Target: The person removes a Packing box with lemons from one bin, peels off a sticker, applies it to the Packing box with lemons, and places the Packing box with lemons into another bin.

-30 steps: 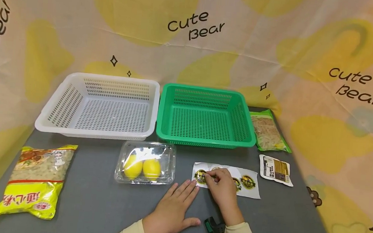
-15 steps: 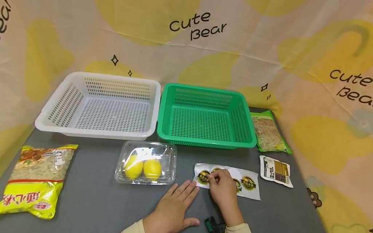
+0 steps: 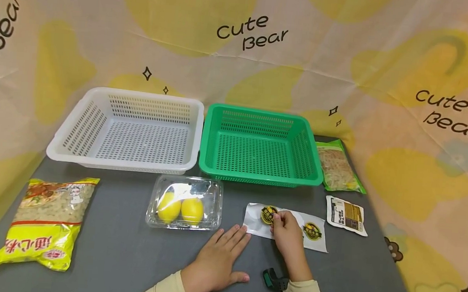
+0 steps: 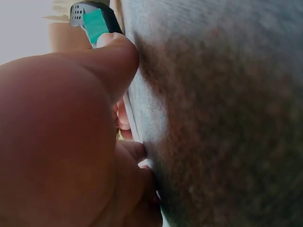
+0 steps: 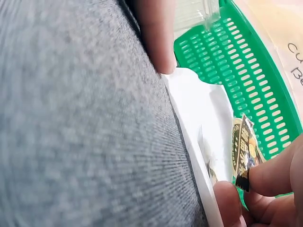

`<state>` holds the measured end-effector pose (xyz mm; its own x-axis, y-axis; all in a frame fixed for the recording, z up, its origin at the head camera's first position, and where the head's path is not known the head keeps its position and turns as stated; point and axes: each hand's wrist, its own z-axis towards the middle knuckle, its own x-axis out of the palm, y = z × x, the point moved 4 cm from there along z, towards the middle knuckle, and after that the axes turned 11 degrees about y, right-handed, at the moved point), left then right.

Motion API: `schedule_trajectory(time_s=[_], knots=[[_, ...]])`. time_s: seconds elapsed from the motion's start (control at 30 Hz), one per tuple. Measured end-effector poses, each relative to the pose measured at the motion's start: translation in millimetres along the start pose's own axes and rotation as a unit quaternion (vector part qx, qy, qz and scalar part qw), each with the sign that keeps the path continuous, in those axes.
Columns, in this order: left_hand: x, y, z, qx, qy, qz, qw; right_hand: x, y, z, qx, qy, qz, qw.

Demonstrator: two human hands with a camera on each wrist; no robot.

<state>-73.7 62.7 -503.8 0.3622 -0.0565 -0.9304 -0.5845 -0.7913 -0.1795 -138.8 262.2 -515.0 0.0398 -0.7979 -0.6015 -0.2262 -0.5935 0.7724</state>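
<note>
My right hand (image 3: 290, 237) pinches a round black-and-gold sticker (image 5: 244, 158) between thumb and finger, raised off its white backing sheet (image 3: 254, 225). In the right wrist view the held sticker is curved. Another round sticker (image 3: 312, 231) lies on the right part of the sheet, and my right hand hides the middle. Flat on the grey table, my left hand (image 3: 214, 261) has its fingers stretched out, fingertips right at the sheet's lower left corner. A clear plastic box (image 3: 208, 208) with two lemons (image 3: 192, 210) stands just beyond the left hand.
A white basket (image 3: 123, 162) and a green basket (image 3: 260, 176) stand side by side at the back. At the left lies a yellow food bag (image 3: 46, 223). A green-edged packet (image 3: 339, 168) and a small white-and-brown pouch (image 3: 346, 214) lie at the right.
My right hand has peeled the sheet's left sticker, leaving that spot white, and moved slightly right with it. The left hand has stayed in place.
</note>
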Motion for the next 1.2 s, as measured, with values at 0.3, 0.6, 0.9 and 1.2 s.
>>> schedule_trajectory(time_s=[0.3, 0.6, 0.9, 1.2], knots=[[0.7, 0.5, 0.2, 0.005, -0.002, -0.015, 0.9999, -6, 11, -5.0, -0.011, 0.004, 0.003, 0.9999], [1.1, 2.2, -6.2, 0.036, -0.028, -0.118, 0.9919, -19, 64, -11.3, -0.058, 0.057, 0.05, 0.9954], [-53.9, 35.0, -55.4, 0.03, -0.387, -0.262, 0.8837, 11, 126, -15.1, -0.144, 0.162, 0.025, 0.9759], [-68.1, 112.7, -62.7, -0.114, -0.45, -0.371, 0.8039, 65, 164, -13.0, -0.207, 0.176, -0.013, 0.9622]])
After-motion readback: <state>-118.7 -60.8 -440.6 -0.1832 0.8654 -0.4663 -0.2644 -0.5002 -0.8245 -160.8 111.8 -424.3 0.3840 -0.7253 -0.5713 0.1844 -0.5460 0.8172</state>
